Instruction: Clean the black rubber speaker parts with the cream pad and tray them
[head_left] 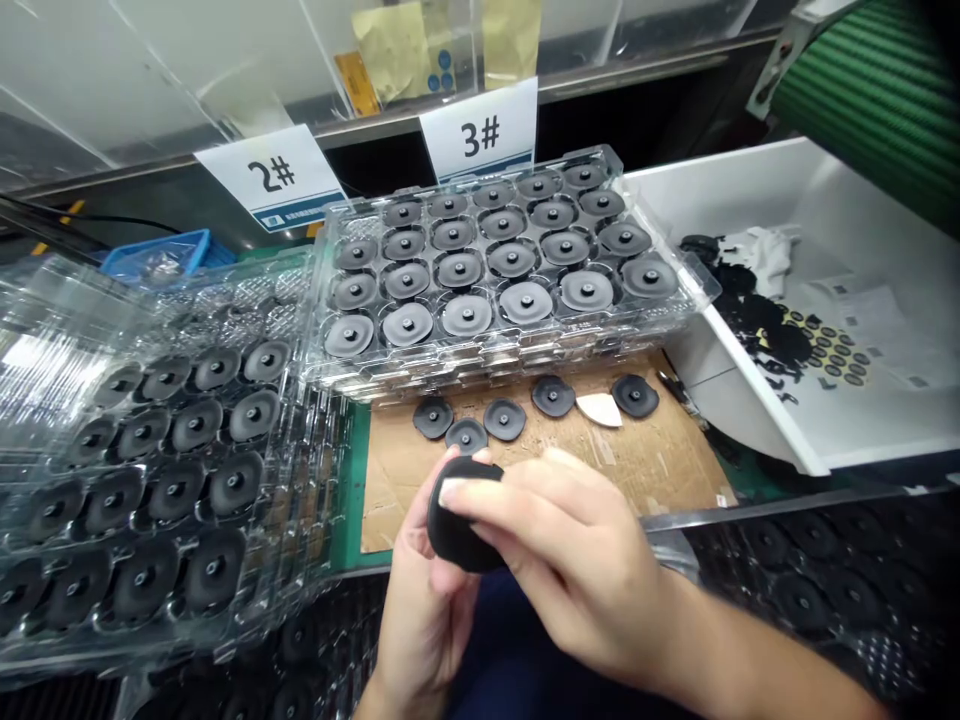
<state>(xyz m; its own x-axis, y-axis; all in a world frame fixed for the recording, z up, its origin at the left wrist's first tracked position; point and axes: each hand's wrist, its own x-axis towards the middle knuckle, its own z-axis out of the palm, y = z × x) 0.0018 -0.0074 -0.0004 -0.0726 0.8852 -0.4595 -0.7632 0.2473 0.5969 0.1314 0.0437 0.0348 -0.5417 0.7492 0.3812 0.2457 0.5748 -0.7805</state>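
Note:
A black rounded disc (457,520) is held up over the near edge of the cardboard. My left hand (427,590) is closed around its rim from the left and below. My right hand (577,550) presses its fingertips onto the disc's face, with the fingers bent and close together; whether a small piece lies under them is hidden. Just beyond, several similar dark discs with a small central stud, such as the one in the middle (504,420), lie on the cardboard sheet (397,500). Between two of them is a white, pointed piece (599,409).
Behind the cardboard stands a stack of clear trays (420,370) filled with discs. More clear trays (172,625) with discs are at left. A white bin (757,420) at right holds black scraps and sticker sheets. A green ribbed hose (877,100) hangs above it.

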